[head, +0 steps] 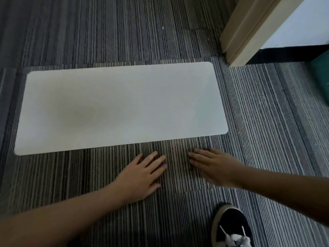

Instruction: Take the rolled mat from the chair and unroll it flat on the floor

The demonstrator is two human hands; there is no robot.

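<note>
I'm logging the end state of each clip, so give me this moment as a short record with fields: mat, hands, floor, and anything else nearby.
mat: white mat, unrolled, lying flat on the floor, no curl visible
left hand: fingers straight, holding nothing, off the mat on its near side
right hand: fingers straight, holding nothing, off the mat on its near side
floor: striped grey carpet
nearby: beige door frame beyond the mat's right end; black shoe at the bottom edge
chair: not in view
</note>
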